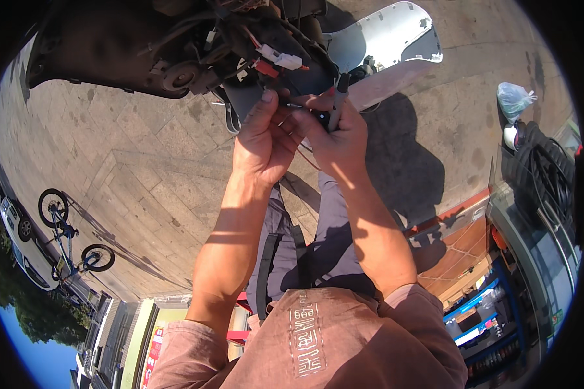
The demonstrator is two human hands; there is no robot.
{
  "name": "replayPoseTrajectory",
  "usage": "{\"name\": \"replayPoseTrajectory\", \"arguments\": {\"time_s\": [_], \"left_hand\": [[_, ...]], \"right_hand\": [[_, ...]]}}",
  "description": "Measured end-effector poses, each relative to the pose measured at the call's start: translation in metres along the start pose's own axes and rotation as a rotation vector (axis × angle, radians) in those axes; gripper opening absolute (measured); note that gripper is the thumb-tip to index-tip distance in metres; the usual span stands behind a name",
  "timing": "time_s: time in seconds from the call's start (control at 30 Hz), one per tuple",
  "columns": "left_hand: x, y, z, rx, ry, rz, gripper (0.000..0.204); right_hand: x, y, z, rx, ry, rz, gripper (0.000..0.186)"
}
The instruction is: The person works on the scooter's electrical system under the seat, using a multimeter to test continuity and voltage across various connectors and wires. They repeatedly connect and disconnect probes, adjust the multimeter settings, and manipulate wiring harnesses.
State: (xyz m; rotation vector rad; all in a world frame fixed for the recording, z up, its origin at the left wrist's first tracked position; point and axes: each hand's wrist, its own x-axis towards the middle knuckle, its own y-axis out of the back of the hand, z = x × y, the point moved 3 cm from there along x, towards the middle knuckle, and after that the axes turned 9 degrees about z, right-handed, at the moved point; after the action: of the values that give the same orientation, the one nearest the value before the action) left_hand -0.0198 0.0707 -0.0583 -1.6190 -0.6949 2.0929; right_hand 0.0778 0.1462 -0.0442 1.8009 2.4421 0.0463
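My left hand (261, 135) is closed, fingertips pinched on a small wire end with a thin metal piece, partly hidden by fingers. My right hand (334, 139) is wrapped around a grey-and-black pen-like tool (337, 104), held upright, its thumb near the left fingertips. A thin reddish wire (309, 157) dangles below both hands. Just above them is the dark underside of a vehicle's bodywork (97, 45) with exposed cables, a white connector (281, 59) and a red connector (266, 69).
A white body panel (396, 35) lies beyond, at upper right. A tied plastic bag (514, 100) and black tyres or hoses (542, 168) are at right, beside a shop front with shelves (477, 314). At left stand a bicycle (63, 227) and parked car (16, 227) on paving (136, 188).
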Motion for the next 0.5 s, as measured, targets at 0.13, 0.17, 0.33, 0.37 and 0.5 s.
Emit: {"name": "replayPoseTrajectory", "arguments": {"time_s": [0.13, 0.17, 0.33, 0.37, 0.5], "left_hand": [[-0.0004, 0.0015, -0.0002, 0.009, -0.015, -0.003, 0.023], [-0.0002, 0.0019, 0.0000, -0.002, 0.003, -0.009, 0.023], [-0.0002, 0.0001, 0.0039, -0.036, 0.047, -0.110, 0.025], [-0.0004, 0.0002, 0.0038, -0.037, 0.048, -0.094, 0.025], [-0.0022, -0.0015, 0.0021, -0.034, 0.035, -0.053, 0.025]], "right_hand": [[-0.0029, 0.0000, 0.0063, 0.187, -0.158, 0.013, 0.016], [-0.0034, 0.0005, 0.0063, 0.202, -0.173, 0.000, 0.014], [-0.0052, 0.0024, 0.0055, 0.371, -0.353, -0.037, 0.010], [-0.0048, 0.0027, 0.0062, 0.399, -0.389, -0.044, 0.011], [-0.0043, 0.0049, 0.0107, 0.466, -0.503, -0.072, 0.016]]}}
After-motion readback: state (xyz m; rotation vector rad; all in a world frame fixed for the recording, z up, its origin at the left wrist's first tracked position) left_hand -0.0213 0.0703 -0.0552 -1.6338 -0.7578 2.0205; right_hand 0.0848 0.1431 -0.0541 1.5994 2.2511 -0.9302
